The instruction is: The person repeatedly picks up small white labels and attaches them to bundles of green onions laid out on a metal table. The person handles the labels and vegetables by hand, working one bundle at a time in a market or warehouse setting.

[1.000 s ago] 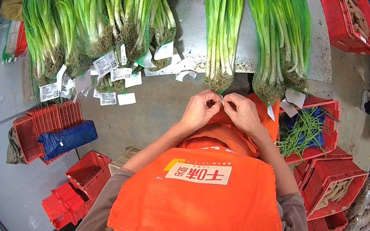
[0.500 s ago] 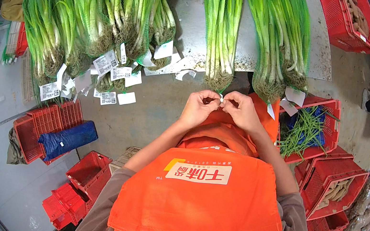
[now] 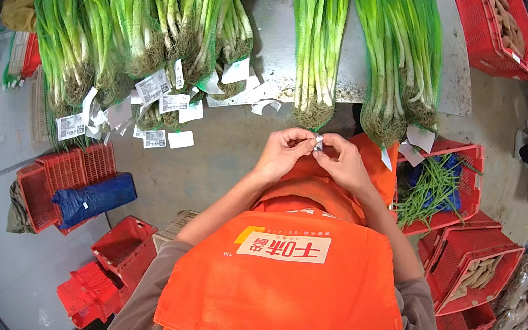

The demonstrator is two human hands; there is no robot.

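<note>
Just below the roots of a netted bunch of long green onions (image 3: 314, 55), my two hands meet fingertip to fingertip. My left hand (image 3: 281, 154) is closed in a pinch, and my right hand (image 3: 345, 165) pinches from the other side. Between them is a small crumpled white label (image 3: 318, 144), at the tail of the bunch's green net. The bunch lies on a metal table (image 3: 266, 41), its roots hanging over the near edge. To its right, more netted green onions (image 3: 391, 61) lie with white labels (image 3: 419, 138) at their root ends.
Several labelled bunches of green onions (image 3: 139, 14) crowd the table's left. At right, a red crate (image 3: 476, 178) holds long green pods, and another crate (image 3: 496, 267) holds tan roots. Red crates (image 3: 127, 243) and a blue roll (image 3: 95, 199) stand at lower left.
My fingertips have shifted slightly around the label, and more of its white surface shows between them. The onion bunches stay in place.
</note>
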